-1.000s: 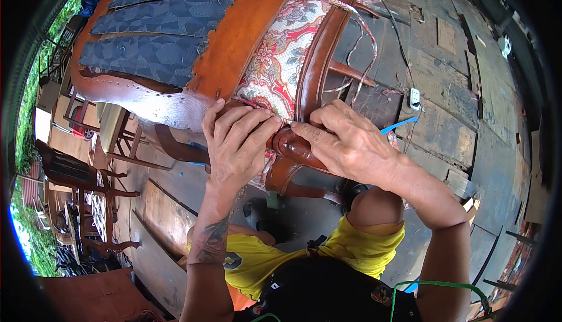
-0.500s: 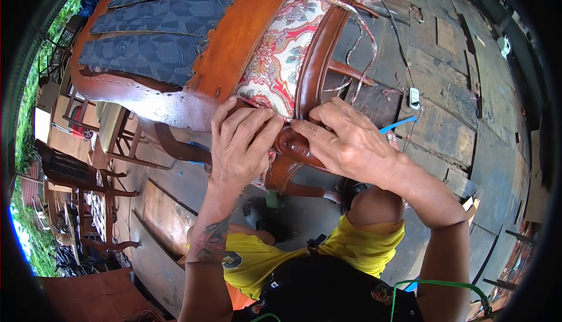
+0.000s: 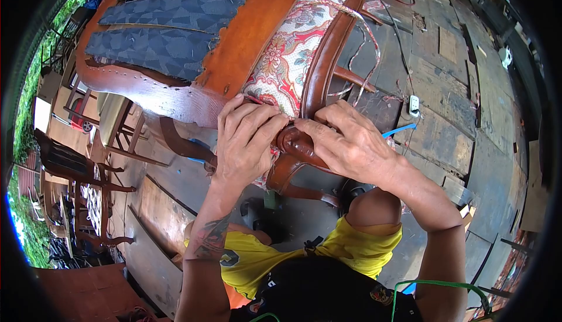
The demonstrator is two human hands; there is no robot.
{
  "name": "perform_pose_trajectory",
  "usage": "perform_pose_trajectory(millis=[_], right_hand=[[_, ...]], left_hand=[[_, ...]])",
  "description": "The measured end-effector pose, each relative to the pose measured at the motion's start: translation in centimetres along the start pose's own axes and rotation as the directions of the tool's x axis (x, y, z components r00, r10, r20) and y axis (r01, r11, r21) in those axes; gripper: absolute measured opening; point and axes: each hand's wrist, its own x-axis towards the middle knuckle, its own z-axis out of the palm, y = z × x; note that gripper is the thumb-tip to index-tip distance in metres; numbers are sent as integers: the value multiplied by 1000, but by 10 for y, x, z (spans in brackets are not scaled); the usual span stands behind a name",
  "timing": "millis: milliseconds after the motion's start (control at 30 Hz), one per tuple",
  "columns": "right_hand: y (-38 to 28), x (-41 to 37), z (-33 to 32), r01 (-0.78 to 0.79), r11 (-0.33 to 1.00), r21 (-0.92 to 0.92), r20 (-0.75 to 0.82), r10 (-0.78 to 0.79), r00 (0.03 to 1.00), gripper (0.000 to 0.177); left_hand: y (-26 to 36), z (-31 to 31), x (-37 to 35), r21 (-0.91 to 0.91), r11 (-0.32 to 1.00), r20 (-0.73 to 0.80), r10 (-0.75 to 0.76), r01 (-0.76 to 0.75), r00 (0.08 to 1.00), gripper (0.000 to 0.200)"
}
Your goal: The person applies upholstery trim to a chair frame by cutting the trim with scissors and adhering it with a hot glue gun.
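Note:
A carved wooden sofa or chair frame lies across the upper middle, with floral upholstery fabric along its panel. My left hand is closed, its fingertips pressed on the fabric's lower edge, where a thin red edging shows. Against it, my right hand is closed too, thumb and forefinger pinched at the same corner, just above the carved scroll. Whatever small piece lies between the fingertips is mostly hidden. A floral-covered piping cord runs over the fabric and hangs in a loop to the right.
Blue patterned webbing strips cover the frame's left part. A white power socket with a cable lies on the board floor. Near my right wrist is a blue strip. Wooden chairs stand at the left.
Both hands stay at the fabric corner with nearly the same grip. The view has shifted slightly, so the frame and hands appear a little farther right.

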Motion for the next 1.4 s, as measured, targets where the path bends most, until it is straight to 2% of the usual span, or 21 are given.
perform_pose_trajectory(millis=[367,567,633,800,1033,1333,1400], right_hand=[[0,4,2,2,995,97,-64,4,998,41],[2,7,0,40,997,66,-36,-38,999,41],[1,6,0,49,999,0,-2,-49,999,40],[-3,9,-5,36,997,-63,61,-32,998,41],[-5,11,-6,48,990,-129,112,-34,993,44],[-10,11,-5,45,984,-172,105,-28,994,46],[-10,10,-4,48,982,-180,109,-29,994,46]], left_hand=[[-2,4,-2,-18,1000,-29,-1,0,1000,32],[-1,4,-2,-2,1000,-35,-5,5,999,30],[-1,4,-2,4,1000,-33,1,-1,999,30],[-4,6,-4,61,996,-40,73,-71,997,32],[-4,4,-5,63,994,-17,90,-88,996,32],[-8,5,-6,5,998,-27,64,-64,998,30],[-12,9,-8,-95,995,-103,10,-20,995,35]])
